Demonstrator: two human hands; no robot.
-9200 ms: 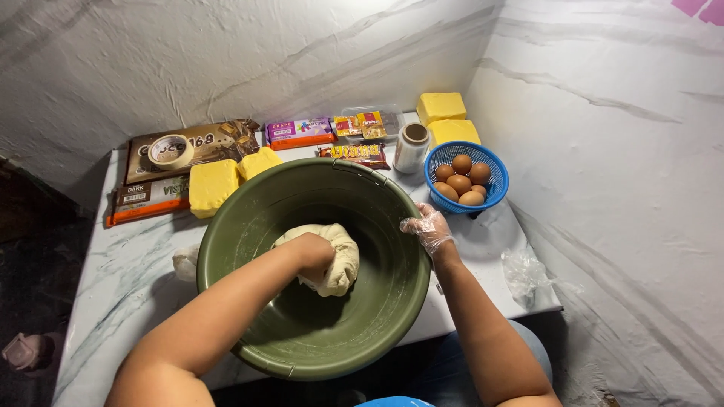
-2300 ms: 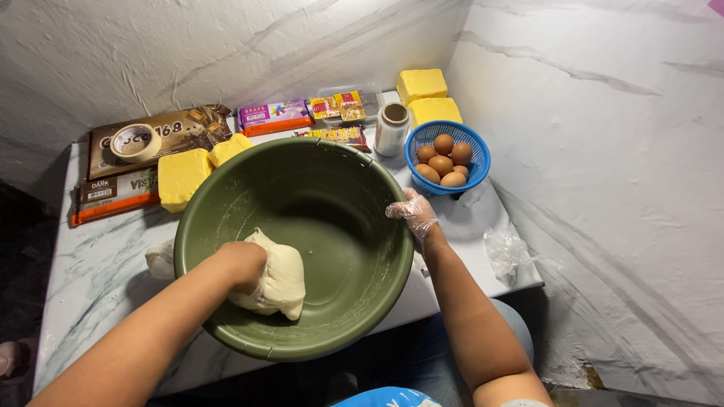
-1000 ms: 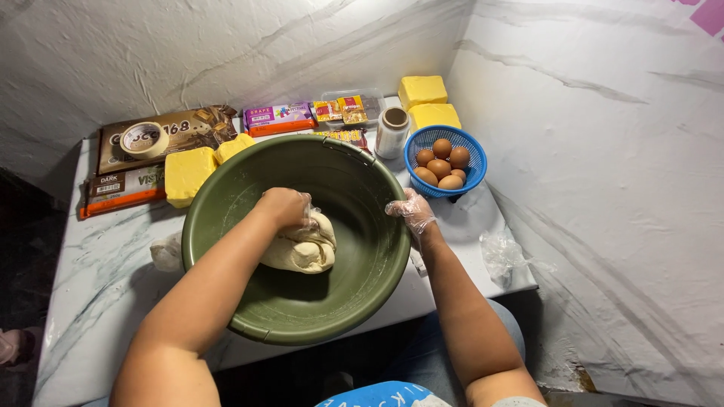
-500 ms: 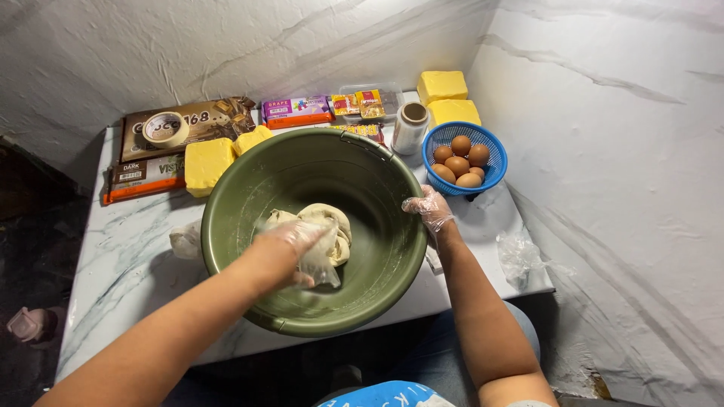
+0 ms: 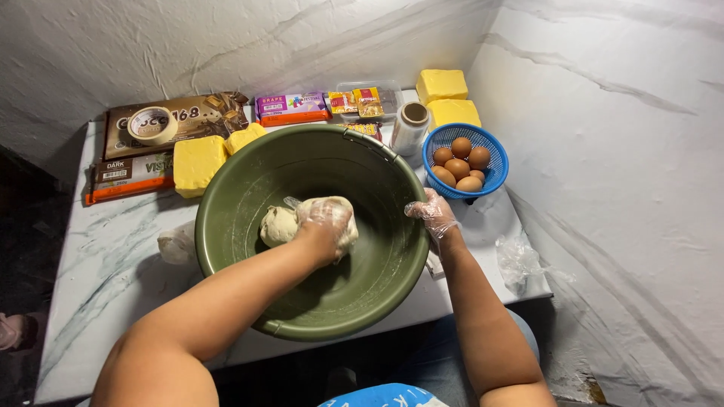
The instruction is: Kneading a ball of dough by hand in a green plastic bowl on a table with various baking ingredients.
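Note:
A large green bowl [image 5: 362, 298] stands on the marble table, with a pale lump of dough [image 5: 277, 224] in its middle. My left hand [image 5: 326, 220], in a clear plastic glove, presses down on the right part of the dough with its fingers curled over it. My right hand [image 5: 431, 214], also gloved, grips the bowl's right rim and steadies it.
Behind the bowl lie yellow butter blocks [image 5: 198, 163], dark chocolate packs [image 5: 130, 175], a roll of tape [image 5: 151, 125], small coloured packets [image 5: 291, 108] and a film roll [image 5: 411, 126]. A blue basket of brown eggs [image 5: 461, 161] stands at the right. Crumpled plastic [image 5: 516, 260] lies near the table's right edge [image 5: 528, 241].
My left hand has kept kneading, shifting the dough about the bowl's floor; it now presses it near the middle. My right hand has stayed on the rim.

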